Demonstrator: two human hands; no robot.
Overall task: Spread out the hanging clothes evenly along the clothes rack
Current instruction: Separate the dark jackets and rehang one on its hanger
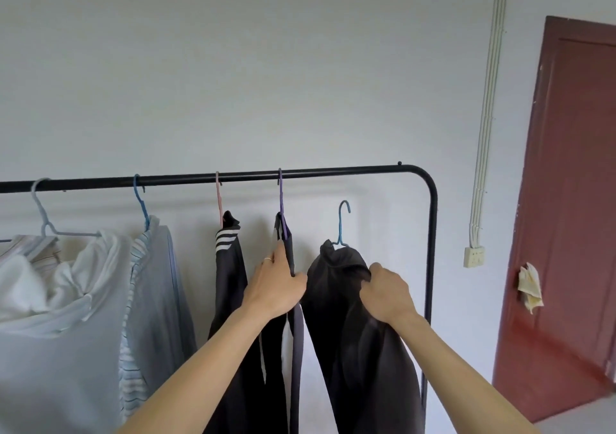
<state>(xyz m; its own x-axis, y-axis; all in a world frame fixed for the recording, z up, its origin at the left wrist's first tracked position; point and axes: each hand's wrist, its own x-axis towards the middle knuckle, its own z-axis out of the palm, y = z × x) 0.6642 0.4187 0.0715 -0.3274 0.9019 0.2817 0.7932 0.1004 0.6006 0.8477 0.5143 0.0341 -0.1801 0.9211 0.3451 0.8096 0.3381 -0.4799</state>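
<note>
A black clothes rack (333, 170) runs across the view and bends down at the right. Hooked on its bar are a white garment (66, 300) on a pale hanger, a light blue shirt (156, 283), a dark jacket with white stripes (230, 283) on a pink hanger and a dark garment (286, 243) on a purple hanger. My left hand (276, 283) grips that last garment. My right hand (388, 292) holds a dark grey garment (350, 333) on a teal hanger (341, 223), whose hook hangs below the bar, off the rack.
A pale wall stands behind the rack. A dark red door (573, 216) is at the right, with crumpled paper (530, 287) by its handle. A cable duct (490, 100) runs down to a wall socket (474, 256). The bar's right end past the purple hanger holds no hanger.
</note>
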